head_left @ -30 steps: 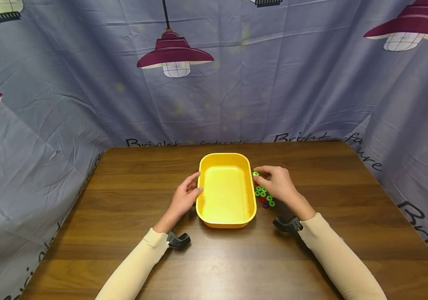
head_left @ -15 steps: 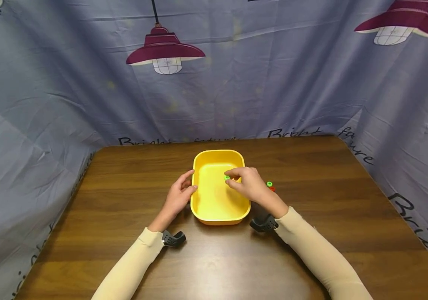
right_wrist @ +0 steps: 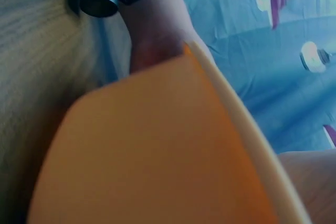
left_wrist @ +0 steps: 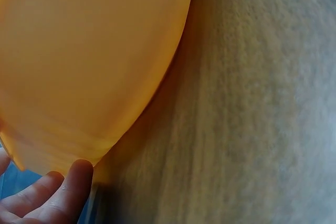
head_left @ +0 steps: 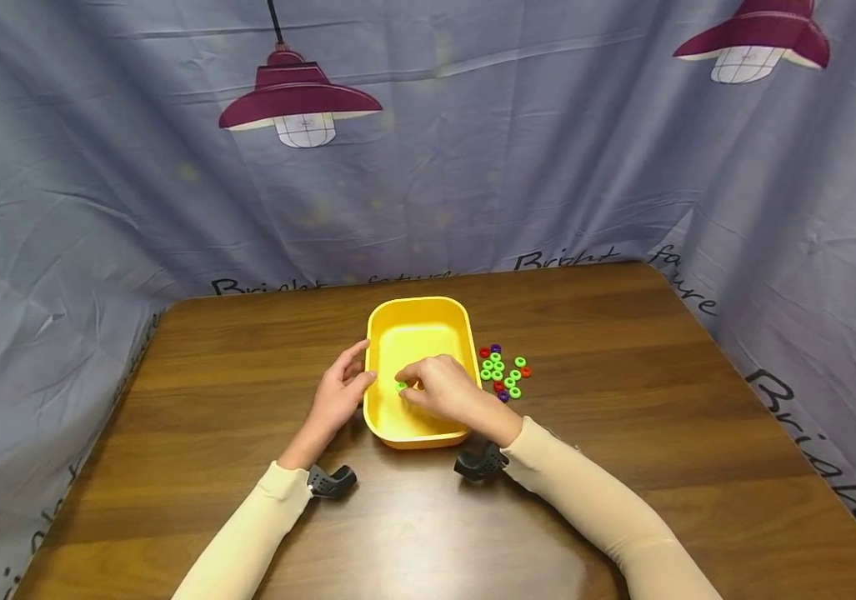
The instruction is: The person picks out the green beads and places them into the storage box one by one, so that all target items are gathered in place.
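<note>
A yellow tub [head_left: 418, 317] stands on the wooden table [head_left: 623, 400]. My right hand [head_left: 438, 392] reaches low inside the tub and pinches a small green ring [head_left: 401, 387] between thumb and fingers. My left hand [head_left: 341, 392] rests against the tub's left wall with relaxed fingers. A heap of small green, red and purple rings [head_left: 503, 372] lies on the table just right of the tub. The left wrist view shows the tub's outer wall [left_wrist: 89, 61] with fingertips [left_wrist: 73, 179] beside it. In the right wrist view the tub's wall [right_wrist: 157, 150] fills most of the picture.
A grey-blue curtain [head_left: 473, 150] printed with red lamps closes in the table at the back and both sides. Black wrist camera mounts [head_left: 332, 481] sit at both cuffs.
My right hand has carried the green ring from the heap over the rim and down into the tub. The left hand stays on the tub's wall. The head view has shifted right.
</note>
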### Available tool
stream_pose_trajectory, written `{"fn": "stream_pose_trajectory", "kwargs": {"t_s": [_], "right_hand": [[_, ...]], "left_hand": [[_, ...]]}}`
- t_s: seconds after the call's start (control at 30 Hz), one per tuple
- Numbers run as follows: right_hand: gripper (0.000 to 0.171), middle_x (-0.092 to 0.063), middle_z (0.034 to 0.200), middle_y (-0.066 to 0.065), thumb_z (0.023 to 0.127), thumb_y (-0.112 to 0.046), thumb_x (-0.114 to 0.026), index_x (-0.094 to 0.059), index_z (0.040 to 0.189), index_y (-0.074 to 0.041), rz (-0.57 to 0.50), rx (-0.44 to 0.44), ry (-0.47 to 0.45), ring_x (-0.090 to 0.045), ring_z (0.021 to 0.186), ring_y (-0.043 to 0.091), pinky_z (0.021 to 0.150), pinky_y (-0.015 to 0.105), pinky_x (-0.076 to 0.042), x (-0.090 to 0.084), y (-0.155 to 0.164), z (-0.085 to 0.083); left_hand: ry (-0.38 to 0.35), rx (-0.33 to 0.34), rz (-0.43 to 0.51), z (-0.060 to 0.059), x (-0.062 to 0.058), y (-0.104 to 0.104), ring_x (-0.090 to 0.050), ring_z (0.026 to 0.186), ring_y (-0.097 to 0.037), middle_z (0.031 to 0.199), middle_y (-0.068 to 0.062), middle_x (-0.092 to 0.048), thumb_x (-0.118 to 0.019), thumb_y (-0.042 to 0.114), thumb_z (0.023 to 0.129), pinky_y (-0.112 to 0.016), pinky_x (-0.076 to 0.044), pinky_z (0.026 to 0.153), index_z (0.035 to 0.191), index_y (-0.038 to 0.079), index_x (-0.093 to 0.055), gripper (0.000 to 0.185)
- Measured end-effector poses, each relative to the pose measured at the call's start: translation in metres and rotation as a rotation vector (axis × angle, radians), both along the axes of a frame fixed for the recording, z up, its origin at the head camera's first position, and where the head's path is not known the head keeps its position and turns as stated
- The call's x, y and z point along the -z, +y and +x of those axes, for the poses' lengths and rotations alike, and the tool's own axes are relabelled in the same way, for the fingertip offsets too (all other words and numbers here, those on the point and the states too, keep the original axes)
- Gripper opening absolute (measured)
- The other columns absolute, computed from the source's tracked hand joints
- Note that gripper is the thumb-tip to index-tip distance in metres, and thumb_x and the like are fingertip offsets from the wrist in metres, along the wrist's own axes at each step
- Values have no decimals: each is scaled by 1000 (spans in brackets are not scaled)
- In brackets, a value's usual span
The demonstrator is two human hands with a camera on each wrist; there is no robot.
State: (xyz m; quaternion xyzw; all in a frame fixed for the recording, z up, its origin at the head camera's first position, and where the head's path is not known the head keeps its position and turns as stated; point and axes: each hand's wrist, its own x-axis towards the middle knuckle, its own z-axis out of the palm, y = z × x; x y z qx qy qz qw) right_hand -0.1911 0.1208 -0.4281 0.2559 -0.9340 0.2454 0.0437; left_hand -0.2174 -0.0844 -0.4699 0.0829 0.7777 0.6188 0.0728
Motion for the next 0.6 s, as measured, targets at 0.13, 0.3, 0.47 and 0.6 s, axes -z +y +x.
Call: {"fn": "stream_pose_trajectory", "kwargs": {"t_s": [0.13,0.3,0.47,0.6], "right_hand": [[17,-80,90,2,88,-16,-77,-81,102,-9,16,-12,-10,-73,82,16,74,31,-58,4,-8,2],[17,-80,90,3,85,-14,-78,-81,100,-8,31,12,-62,-73,83,18,75,34,-58,7,-9,6],[18,-79,91,3,84,-14,-79,-81,101,-8,66,-8,-85,-70,80,19,73,36,-56,8,-10,4],[15,-80,94,2,86,-15,-79,-81,99,-9,96,-32,-113,-69,81,18,74,36,-57,10,-14,2]], "left_hand": [[6,-7,-2,1,1,0,-71,101,-28,130,-31,-64,-57,6,99,-21,-60,70,153,12,-45,56],[2,15,1,0,2,4,-71,99,-23,130,-30,-64,-57,7,99,-20,-60,70,153,11,-45,55],[12,-7,22,-1,2,3,-71,98,-26,128,-29,-66,-59,6,98,-21,-59,69,152,12,-48,55],[27,-15,11,0,1,-1,-72,100,-30,126,-29,-66,-59,7,98,-24,-60,72,151,12,-48,55]]}}
